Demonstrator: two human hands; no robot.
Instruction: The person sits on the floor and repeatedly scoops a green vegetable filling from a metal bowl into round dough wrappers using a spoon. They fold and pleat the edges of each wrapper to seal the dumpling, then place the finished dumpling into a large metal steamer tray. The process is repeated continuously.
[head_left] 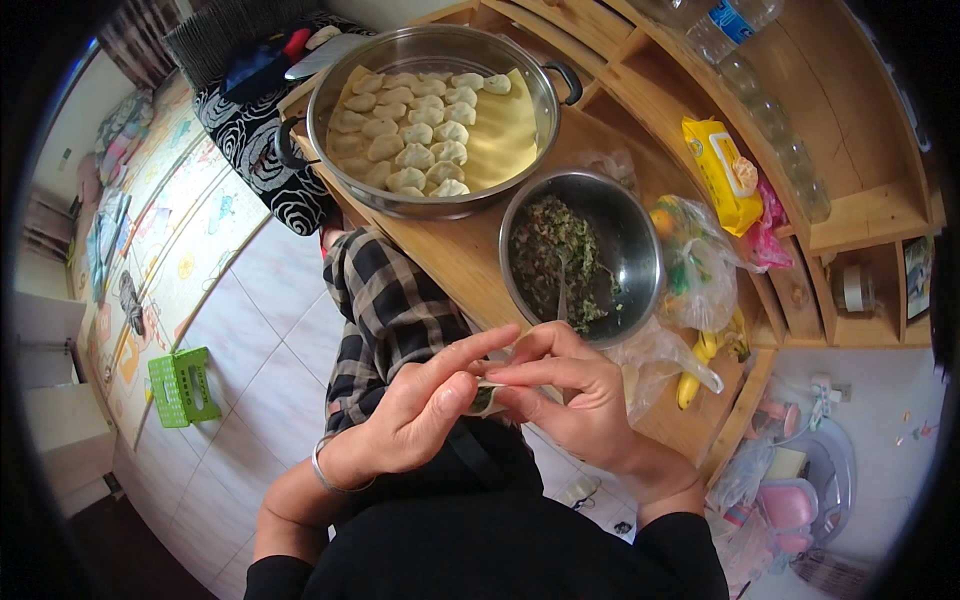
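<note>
Above my lap, my left hand and my right hand meet with pinched fingers on one dumpling. Its pale wrapper is partly folded, and green filling shows at the open side. Fingers hide much of it. Just beyond my right hand stands a steel bowl with chopped green and pinkish filling, a metal spoon stuck in it. Farther off to the left is a wide steel pot lined with yellowish cloth. Several rows of finished dumplings lie on that cloth.
The wooden table also bears a clear plastic bag, bananas and a yellow wipes pack. Wooden shelves with plastic bottles rise at the right. A green stool stands on the tiled floor at left.
</note>
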